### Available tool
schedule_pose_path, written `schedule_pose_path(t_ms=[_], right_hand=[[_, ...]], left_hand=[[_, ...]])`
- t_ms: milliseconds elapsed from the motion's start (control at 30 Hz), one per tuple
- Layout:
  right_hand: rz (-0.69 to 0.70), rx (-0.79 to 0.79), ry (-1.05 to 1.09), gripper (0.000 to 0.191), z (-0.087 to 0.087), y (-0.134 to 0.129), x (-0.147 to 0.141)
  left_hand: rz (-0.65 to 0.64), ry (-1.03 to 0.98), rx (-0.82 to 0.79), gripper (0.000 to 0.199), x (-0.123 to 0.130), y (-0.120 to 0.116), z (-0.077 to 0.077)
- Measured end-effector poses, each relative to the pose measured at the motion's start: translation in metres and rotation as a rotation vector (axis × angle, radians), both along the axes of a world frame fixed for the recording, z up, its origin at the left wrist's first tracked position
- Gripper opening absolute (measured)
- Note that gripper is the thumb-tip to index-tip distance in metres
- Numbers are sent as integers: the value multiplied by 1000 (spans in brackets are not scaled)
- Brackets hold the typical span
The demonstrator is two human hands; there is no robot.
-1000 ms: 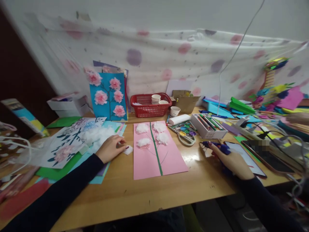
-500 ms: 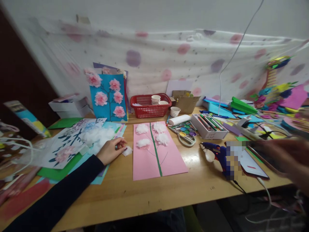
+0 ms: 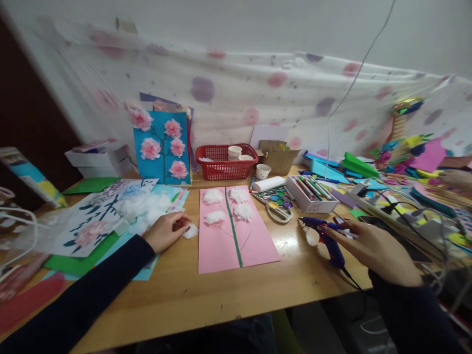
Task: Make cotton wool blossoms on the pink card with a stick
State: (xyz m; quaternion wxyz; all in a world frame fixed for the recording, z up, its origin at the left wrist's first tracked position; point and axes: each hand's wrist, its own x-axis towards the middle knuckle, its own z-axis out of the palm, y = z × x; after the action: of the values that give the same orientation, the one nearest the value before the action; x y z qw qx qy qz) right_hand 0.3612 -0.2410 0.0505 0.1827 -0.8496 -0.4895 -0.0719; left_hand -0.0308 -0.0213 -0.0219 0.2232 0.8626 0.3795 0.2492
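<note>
A pink sheet (image 3: 217, 253) lies mid-table, bearing a green stem, thin drawn branches and several white cotton tufts. Left of it, my left hand (image 3: 167, 231) rests with curled fingers beside a small white piece (image 3: 191, 231); whether it grips anything is hidden. On the right, my right hand (image 3: 372, 246) reaches over the blue glue gun (image 3: 334, 250), its fingers around a slim white-and-blue object by the gun's rear. The gun's nozzle points left, above a whitish blob (image 3: 312, 238).
Behind are a red basket (image 3: 226, 170) with paper cups, a marker box (image 3: 313, 196), scissors (image 3: 278, 214) and a blue flower picture (image 3: 162, 142). Cotton (image 3: 142, 204) lies left on papers. Cables and a power strip (image 3: 391, 209) are right. Another person's hand (image 3: 457, 179) shows far right.
My right hand has come in over the glue gun with the slim object. The phone-like device beside the gun is no longer seen there. The view has shifted slightly; my left hand stays put.
</note>
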Motion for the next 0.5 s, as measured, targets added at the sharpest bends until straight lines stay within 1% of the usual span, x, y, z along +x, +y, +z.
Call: schedule_pose_path(t_ms=[67,133,267,433,500], right_hand=[[34,-56,-63,43,-5,0,3],[46,-53,-115,44,-9,-2,6],[14,-67,-173,43,-13,-5,8],[11,-62,-114,42,-11,-2,3],[20,-12,-39,41,-6,-2,0]], left_hand=[[0,-6,-4,24,0,0,-1],[-1,-5,-2,23,0,1,-1],[-4,7,-1,23,0,0,0],[-13,14,10,22,-1,1,-1],[-22,14,9,22,-1,1,-2]])
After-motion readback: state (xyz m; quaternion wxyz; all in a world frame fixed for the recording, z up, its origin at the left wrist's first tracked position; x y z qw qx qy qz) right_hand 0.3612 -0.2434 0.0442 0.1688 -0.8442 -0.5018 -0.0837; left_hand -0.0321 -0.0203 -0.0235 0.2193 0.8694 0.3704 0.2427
